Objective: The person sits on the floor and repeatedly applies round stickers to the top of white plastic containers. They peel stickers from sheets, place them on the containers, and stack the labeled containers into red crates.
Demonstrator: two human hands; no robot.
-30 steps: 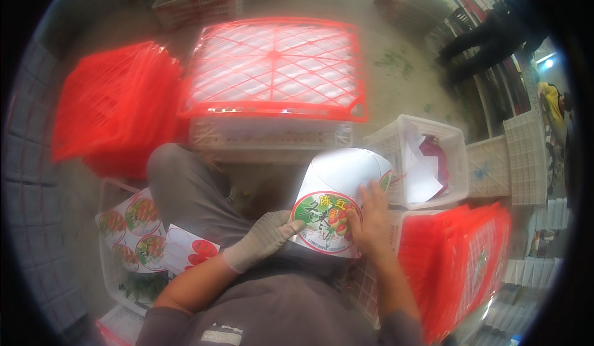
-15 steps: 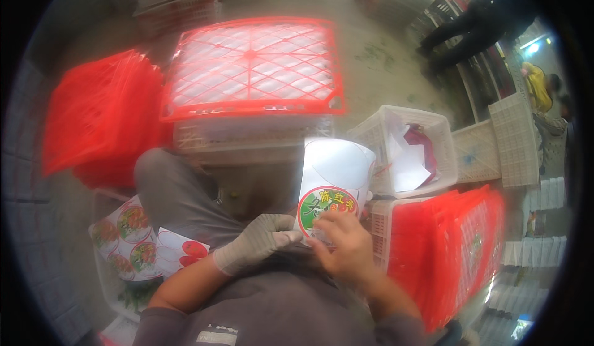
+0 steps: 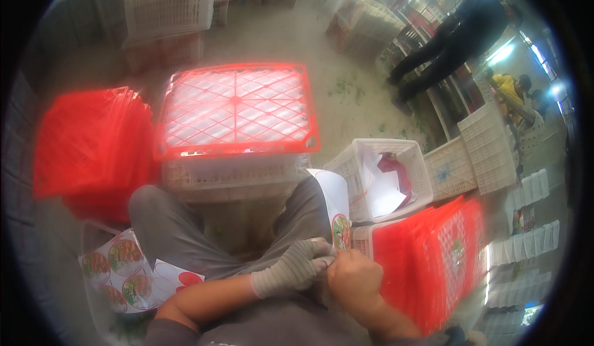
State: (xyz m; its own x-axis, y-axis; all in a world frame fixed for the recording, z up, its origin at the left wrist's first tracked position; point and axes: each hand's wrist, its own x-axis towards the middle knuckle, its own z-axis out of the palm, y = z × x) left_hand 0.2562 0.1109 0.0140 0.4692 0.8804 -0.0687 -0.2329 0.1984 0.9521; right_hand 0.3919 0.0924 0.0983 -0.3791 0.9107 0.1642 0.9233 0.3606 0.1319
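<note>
Held upright in front of me is a white sticker sheet (image 3: pixel 334 197), curled and turned nearly edge-on, with a green and red round label near its lower end. My right hand (image 3: pixel 354 278), bare, is closed on the sheet's lower edge. Pressed close against it, my left hand (image 3: pixel 291 269) wears a striped grey glove and pinches at the same edge; the exact contact of its fingertips is hidden. To my left, another sheet of round food labels (image 3: pixel 125 269) lies in a pale crate, beside a sheet with red round labels (image 3: pixel 176 281).
Ahead stands a white crate under a red lattice lid (image 3: pixel 236 100), with stacked red lids (image 3: pixel 93 145) to its left. At right are a white basket (image 3: pixel 421 176) holding paper and more red lids (image 3: pixel 433 247). A person in dark clothes (image 3: pixel 458 40) stands beyond.
The sheet has turned from facing me to nearly edge-on and curled. My right hand has gone from fingers on the label to a closed grip, and the hands have drawn together. The view has tilted up.
</note>
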